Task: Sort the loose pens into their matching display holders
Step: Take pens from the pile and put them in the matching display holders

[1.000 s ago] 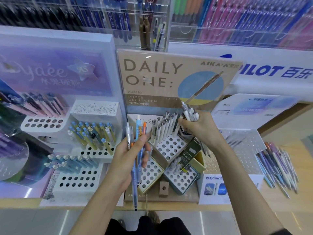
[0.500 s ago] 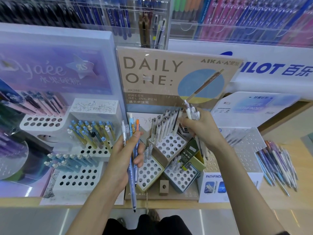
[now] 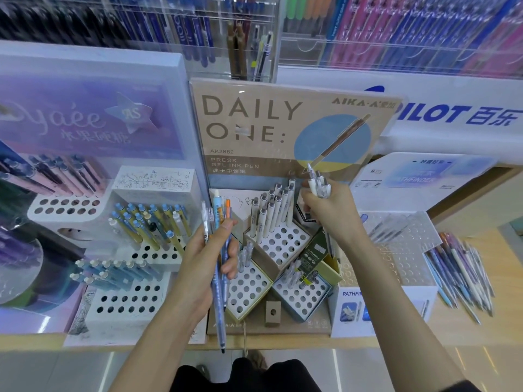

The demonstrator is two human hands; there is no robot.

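Observation:
My left hand [image 3: 205,260] grips a bunch of mixed pens [image 3: 219,301], blue, clear and orange-capped, tips pointing down past the shelf edge. My right hand [image 3: 331,212] holds a few white and clear pens [image 3: 318,183], their tops sticking up above my fingers. It hovers just right of the white pens [image 3: 271,213] that stand in the top tray of the Daily One holder [image 3: 283,244]. That brown display has three perforated trays; the lower two hold only a few clear pens.
A purple display [image 3: 85,123] stands left, with blue and yellow pens [image 3: 150,224] in white hole trays. A clear Pathfinder holder [image 3: 396,250] sits right of centre. Loose pens [image 3: 461,273] lie on the wooden shelf at far right. Racks of pens fill the back wall.
My left hand has drifted left and slightly up with its bunch. My right hand stays beside the white pens, shifted only a little.

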